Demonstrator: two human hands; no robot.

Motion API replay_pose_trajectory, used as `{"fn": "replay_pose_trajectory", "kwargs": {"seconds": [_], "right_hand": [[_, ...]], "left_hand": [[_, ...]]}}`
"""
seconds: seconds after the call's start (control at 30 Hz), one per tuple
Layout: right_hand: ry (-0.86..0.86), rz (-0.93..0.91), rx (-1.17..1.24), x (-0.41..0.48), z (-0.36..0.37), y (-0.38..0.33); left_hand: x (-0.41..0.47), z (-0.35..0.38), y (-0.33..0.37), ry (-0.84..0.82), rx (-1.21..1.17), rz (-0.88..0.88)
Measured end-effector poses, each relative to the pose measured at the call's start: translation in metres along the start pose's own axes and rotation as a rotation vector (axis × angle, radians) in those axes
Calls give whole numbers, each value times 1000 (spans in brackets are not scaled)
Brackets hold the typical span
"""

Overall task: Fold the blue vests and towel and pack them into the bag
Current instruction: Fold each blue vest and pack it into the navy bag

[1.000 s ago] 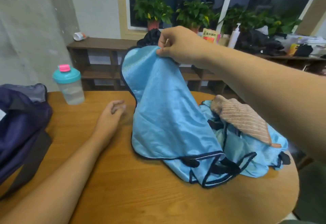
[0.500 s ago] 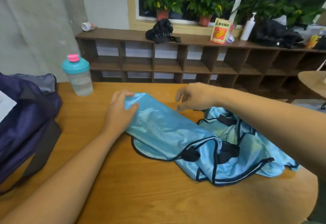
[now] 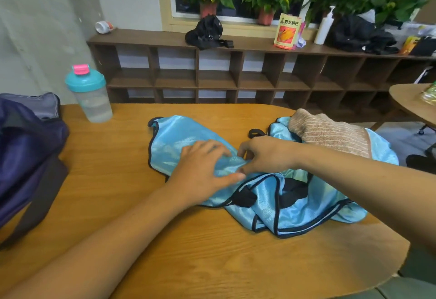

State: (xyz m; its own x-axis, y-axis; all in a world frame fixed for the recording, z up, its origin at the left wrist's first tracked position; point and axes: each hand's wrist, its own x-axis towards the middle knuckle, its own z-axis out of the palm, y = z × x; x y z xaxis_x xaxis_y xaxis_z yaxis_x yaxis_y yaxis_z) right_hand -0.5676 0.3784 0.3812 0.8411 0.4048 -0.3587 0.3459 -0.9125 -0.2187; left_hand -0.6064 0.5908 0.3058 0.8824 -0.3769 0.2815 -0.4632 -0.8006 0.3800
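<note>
A shiny blue vest [image 3: 172, 142] with dark trim lies spread on the wooden table [image 3: 188, 251]. My left hand [image 3: 203, 169] rests flat on it, fingers straight, thumb beside a raised fold. My right hand [image 3: 264, 155] pinches that fold of the vest in the middle. More blue vests [image 3: 304, 209] lie crumpled to the right. A tan ribbed towel [image 3: 330, 133] sits on top of them at the back right. The dark purple bag [image 3: 26, 152] stands at the table's left edge.
A shaker bottle [image 3: 90, 93] with a teal lid stands at the back left of the table. Behind runs a low brown shelf unit [image 3: 236, 72] with plants and clutter on top. A second round table [image 3: 415, 103] is at the far right.
The vest, held up in the air by my right hand a second ago, now lies on the table. Both hands have come together on its middle, and the towel is back in view.
</note>
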Motion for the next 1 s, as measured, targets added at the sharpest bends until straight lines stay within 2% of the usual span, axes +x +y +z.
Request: {"fn": "replay_pose_trajectory", "kwargs": {"seconds": [0.2,0.4,0.57,0.67,0.83,1.0], "right_hand": [[25,10,63,0,7,2],[19,-12,102,-7,5,3],[102,-26,170,-22,4,1],[159,-35,83,-33,12,-1],[436,-179,-138,-50,43,-10],[410,-178,-170,-60,58,-6]], "left_hand": [[-9,15,23,-100,21,55],[-9,14,23,-41,-78,63],[-3,0,-1,27,-302,-105],[-1,-10,-18,64,-370,-194],[3,-29,-39,91,-326,-266],[10,-47,-71,124,-205,-364]]}}
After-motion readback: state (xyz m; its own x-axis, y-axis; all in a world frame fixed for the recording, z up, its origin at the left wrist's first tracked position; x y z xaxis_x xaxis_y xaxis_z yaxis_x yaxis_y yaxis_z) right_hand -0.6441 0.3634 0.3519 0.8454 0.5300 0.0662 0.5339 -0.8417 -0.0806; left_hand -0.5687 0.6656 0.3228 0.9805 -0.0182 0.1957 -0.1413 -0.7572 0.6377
